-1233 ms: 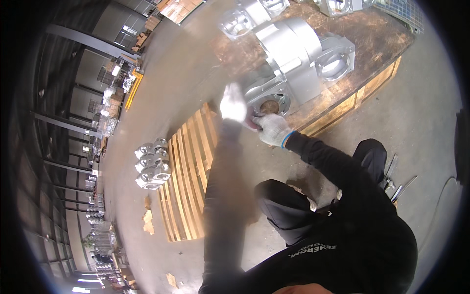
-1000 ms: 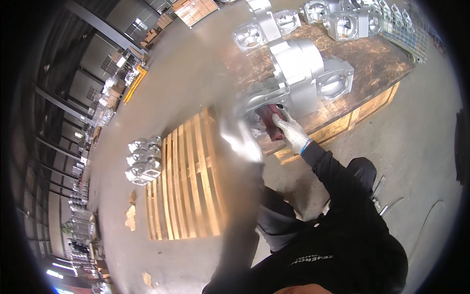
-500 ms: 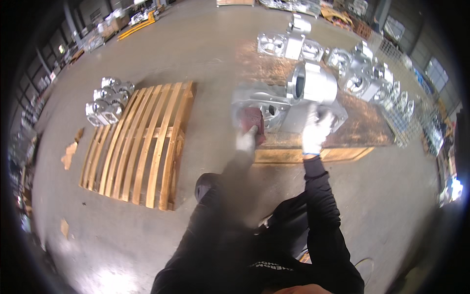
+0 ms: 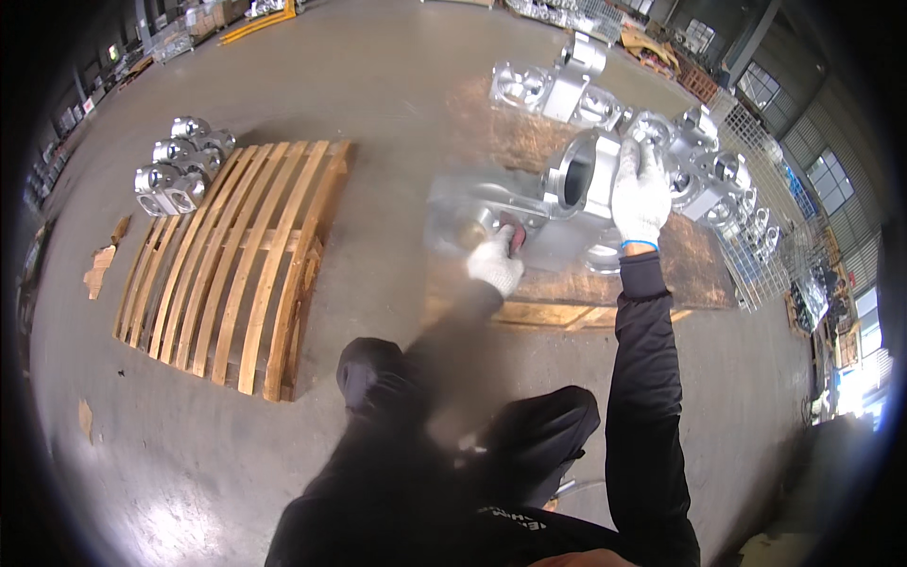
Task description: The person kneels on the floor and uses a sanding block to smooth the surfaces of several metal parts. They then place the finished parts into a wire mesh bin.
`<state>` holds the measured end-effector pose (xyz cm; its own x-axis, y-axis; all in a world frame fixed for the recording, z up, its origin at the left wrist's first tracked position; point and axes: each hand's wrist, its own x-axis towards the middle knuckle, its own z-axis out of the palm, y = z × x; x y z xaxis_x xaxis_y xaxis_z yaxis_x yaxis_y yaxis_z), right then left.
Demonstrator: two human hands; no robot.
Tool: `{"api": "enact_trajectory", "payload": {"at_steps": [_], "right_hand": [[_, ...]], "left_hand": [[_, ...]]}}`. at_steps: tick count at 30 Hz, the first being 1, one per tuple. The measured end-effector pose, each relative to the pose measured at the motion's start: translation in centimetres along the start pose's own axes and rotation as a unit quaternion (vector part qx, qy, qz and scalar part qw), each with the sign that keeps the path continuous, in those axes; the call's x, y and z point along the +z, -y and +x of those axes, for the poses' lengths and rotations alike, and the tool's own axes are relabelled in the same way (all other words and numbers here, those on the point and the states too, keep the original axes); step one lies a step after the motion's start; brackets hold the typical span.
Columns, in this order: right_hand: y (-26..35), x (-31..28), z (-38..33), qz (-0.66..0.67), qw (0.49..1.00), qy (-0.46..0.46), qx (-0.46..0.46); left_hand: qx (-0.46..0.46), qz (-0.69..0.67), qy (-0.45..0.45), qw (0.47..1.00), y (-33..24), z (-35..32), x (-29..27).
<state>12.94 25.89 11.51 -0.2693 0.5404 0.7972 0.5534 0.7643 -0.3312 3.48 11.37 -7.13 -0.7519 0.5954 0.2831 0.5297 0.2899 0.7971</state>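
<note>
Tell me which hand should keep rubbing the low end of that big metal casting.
Left. The left hand already presses a dark red pad against the casting's low end, while the right hand rests on its upper rim, probably steadying it.

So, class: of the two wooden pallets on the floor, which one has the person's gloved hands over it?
The right-hand pallet, crowded with silver castings. The slatted pallet on the left carries only a few castings at its far corner.

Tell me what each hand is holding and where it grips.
The left hand presses a small dark red pad against the large metal casting, fingers blurred. The right hand rests on the casting's upper edge, palm down.
</note>
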Motion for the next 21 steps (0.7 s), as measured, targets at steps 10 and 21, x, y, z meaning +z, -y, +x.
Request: {"api": "enact_trajectory", "payload": {"at_steps": [10, 21], "right_hand": [[0.8, -1.2, -0.7, 0.013, 0.999, -0.017, -0.049], [-0.7, 0.0, -1.0, 0.065, 0.995, -0.046, -0.053]], "left_hand": [[0.083, 0.079, 0.167, 0.979, 2.2, 2.2, -1.9], [-0.117, -0.363, 0.022, 0.924, -0.4, 1.0, -1.4]]}}
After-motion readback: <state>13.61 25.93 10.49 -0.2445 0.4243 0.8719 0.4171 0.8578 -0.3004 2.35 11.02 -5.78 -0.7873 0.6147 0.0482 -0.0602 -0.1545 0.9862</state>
